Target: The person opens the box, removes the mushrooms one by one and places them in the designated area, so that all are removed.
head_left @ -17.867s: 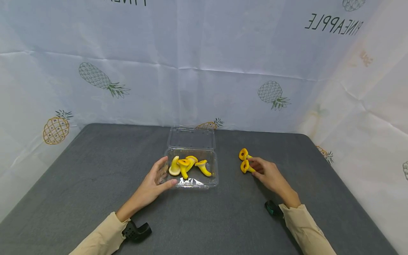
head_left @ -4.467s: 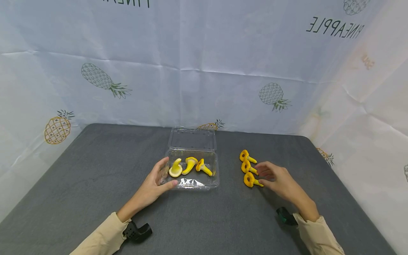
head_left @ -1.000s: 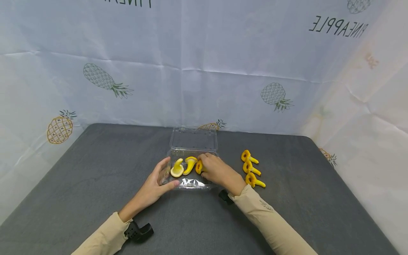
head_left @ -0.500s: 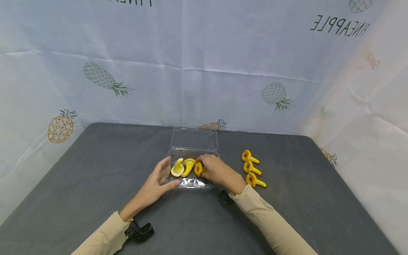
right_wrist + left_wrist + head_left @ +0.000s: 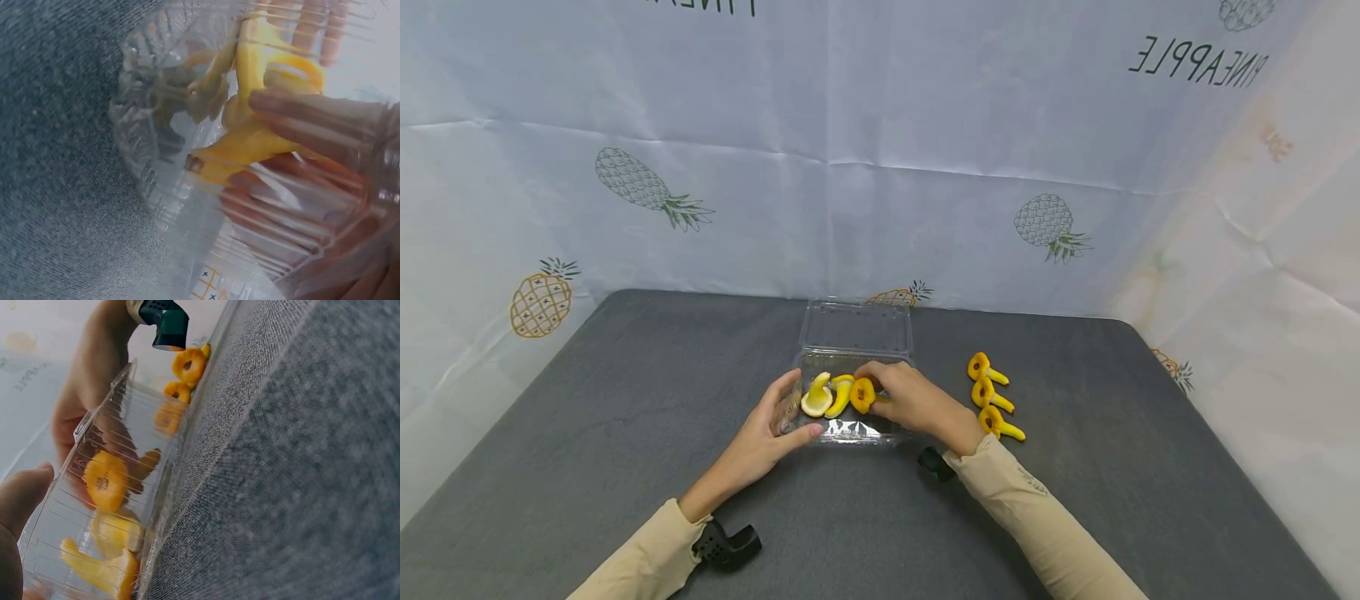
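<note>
A clear plastic clamshell box (image 5: 891,429) lies on the grey table with its lid raised. My left hand (image 5: 767,425) holds the box's left side, thumb at the front and fingers behind. Inside the box, my right hand (image 5: 917,404) pinches the stem of a yellow mushroom (image 5: 862,395), its dark-centred cap facing left. Touching or nearly touching that cap is a second mushroom (image 5: 840,396); a third mushroom (image 5: 817,396) with a pale cap lies by the left wall. Through the clear wall, the right wrist view shows the pinched stem (image 5: 231,153) between thumb and fingers.
Right of the box, three yellow mushrooms (image 5: 989,393) lie in a column on the grey table (image 5: 700,350), stems pointing right. The lid (image 5: 857,327) leans back behind the box. A white curtain (image 5: 880,217) printed with pineapples hangs at the table's far edge.
Since 17.9 s ago one mushroom has gone from the box, and the table group has grown from two to three. Within the last second my right hand has shifted its mushroom slightly left.
</note>
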`<state>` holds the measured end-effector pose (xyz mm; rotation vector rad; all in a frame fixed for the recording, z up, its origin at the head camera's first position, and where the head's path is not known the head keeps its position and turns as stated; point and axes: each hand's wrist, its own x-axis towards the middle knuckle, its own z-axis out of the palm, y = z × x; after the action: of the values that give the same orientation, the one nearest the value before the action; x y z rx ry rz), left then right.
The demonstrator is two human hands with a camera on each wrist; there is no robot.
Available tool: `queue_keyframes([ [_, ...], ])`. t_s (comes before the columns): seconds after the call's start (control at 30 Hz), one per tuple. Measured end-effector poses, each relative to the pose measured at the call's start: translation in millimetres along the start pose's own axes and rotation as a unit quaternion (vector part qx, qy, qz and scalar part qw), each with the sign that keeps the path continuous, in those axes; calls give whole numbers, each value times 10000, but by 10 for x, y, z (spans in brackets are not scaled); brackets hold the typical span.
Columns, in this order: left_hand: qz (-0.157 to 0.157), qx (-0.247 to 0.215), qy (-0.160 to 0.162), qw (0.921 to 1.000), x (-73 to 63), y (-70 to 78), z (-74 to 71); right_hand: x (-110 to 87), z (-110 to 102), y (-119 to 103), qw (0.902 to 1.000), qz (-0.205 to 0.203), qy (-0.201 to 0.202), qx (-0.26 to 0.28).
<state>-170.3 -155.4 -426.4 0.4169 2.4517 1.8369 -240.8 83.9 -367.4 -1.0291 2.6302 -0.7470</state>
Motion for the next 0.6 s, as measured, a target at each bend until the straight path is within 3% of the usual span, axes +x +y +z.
queue_keyframes([
  [0.6, -35, -41, -25, 10000, -15, 17, 2, -53, -76, -28, 9983, -379, 302, 315],
])
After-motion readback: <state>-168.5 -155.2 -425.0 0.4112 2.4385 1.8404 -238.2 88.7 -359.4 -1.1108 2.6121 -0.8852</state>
